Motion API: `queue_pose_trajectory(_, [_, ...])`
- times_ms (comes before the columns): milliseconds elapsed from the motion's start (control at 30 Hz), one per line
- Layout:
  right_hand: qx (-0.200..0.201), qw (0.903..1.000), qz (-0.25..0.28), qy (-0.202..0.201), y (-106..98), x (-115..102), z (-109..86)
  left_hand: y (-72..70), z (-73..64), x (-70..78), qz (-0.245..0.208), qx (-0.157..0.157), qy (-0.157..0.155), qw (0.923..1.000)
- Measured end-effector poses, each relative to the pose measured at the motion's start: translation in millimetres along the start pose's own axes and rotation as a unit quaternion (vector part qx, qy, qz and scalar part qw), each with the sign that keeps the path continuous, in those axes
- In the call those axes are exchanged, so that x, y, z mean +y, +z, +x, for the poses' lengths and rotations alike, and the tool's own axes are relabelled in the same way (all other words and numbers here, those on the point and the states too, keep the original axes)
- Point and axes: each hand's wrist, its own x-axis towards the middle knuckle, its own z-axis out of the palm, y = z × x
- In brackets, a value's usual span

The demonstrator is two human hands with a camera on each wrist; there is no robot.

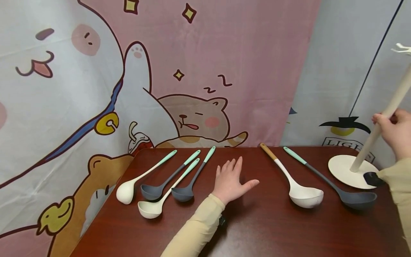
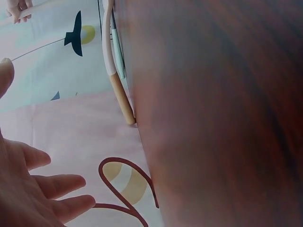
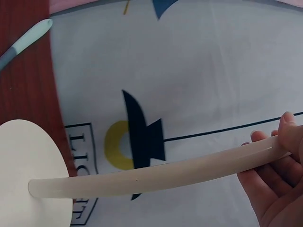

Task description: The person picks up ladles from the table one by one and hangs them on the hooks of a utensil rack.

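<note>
In the head view my right hand (image 1: 396, 132) grips the slanted pole of a cream utensil stand (image 1: 366, 150), fingers and thumb wrapped around it. Its round base (image 1: 340, 167) sits at the table's back right corner, and white hooks (image 1: 401, 49) show near the top. The right wrist view shows the same hold on the pole (image 3: 142, 182). My left hand (image 1: 229, 182) is over the middle of the table, fingers spread and holding nothing. Nearest to its left lies a grey ladle (image 1: 183, 194) with a mint handle; to its right, a white ladle (image 1: 306, 197) with a wood-coloured handle end.
Further left lie another grey ladle (image 1: 152, 191), a cream ladle (image 1: 151, 210) and a white ladle (image 1: 125, 192), all with mint handles. A grey ladle (image 1: 358, 200) rests in front of the stand's base. A cartoon-printed curtain (image 1: 257, 71) hangs behind the dark red table (image 1: 266, 235).
</note>
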Motion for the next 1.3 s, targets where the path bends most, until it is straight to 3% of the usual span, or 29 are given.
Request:
queue_pose_trajectory(267, [0.010,0.9991,0.033,-0.023,-4,-25,-3.1,-10.1,17.2,-3.1,0.029,0.000,-0.008,0.9996])
queue_pose_trajectory(500, [-0.009,0.9987,-0.031,-0.041,-1,-59,-10.0,-26.0,34.0,-5.5,0.033,-0.002,-0.012,0.9994])
queue_pose_trajectory(633, [-0.008,0.9962,-0.046,-0.073,3,-74,-15.6,-33.0,37.6,-7.7,0.035,-0.007,-0.010,0.9993])
queue_pose_trajectory(800, [-0.006,0.9929,-0.008,-0.118,8,-97,-25.2,-43.4,41.1,-12.8,0.034,-0.021,-0.021,0.9990])
queue_pose_trajectory(1067, [-0.037,0.9833,0.046,-0.172,23,-128,-46.2,-53.8,46.1,-15.5,-0.053,-0.019,-0.020,0.9982])
queue_pose_trajectory(1300, [-0.063,0.9736,0.091,-0.200,45,-149,-63.9,-55.2,45.3,-4.9,-0.137,0.008,-0.003,0.9905])
